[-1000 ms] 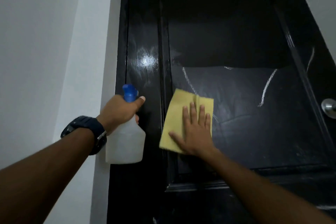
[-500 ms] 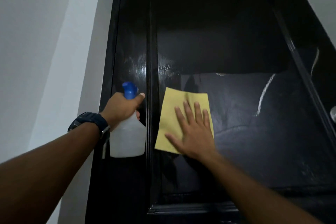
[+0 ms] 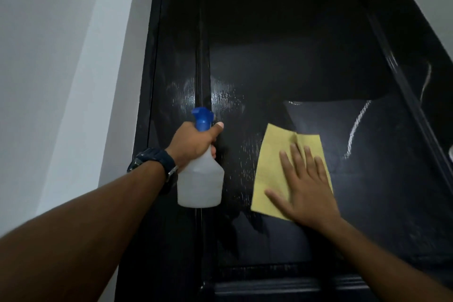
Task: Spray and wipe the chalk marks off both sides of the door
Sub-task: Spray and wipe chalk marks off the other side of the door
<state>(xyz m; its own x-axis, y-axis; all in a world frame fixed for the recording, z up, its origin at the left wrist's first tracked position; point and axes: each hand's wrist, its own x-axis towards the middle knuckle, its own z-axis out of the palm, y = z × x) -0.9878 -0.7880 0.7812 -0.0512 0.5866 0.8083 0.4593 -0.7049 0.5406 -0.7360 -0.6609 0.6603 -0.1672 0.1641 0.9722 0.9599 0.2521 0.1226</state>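
Two hands are at work on the black door [image 3: 282,61]. My left hand [image 3: 193,142] has its fingers curled round the neck of the spray bottle [image 3: 199,179], with the thumb up beside the blue nozzle [image 3: 202,117]; the bottle is translucent white and hangs upright below this grip, in front of the left side of the door. My right hand [image 3: 306,186] lies flat with straight, spread fingers and presses the yellow cloth [image 3: 272,167] against the door panel. The cloth shows a soft fold near its upper edge, just above the fingertips. To the left of the cloth, between the two hands, the glossy surface carries wet streaks and shine. To the upper right of the pressing hand, a white chalk mark [image 3: 355,130] runs down in a curve, apart from the cloth. On the left wrist I see a dark watch [image 3: 157,162].
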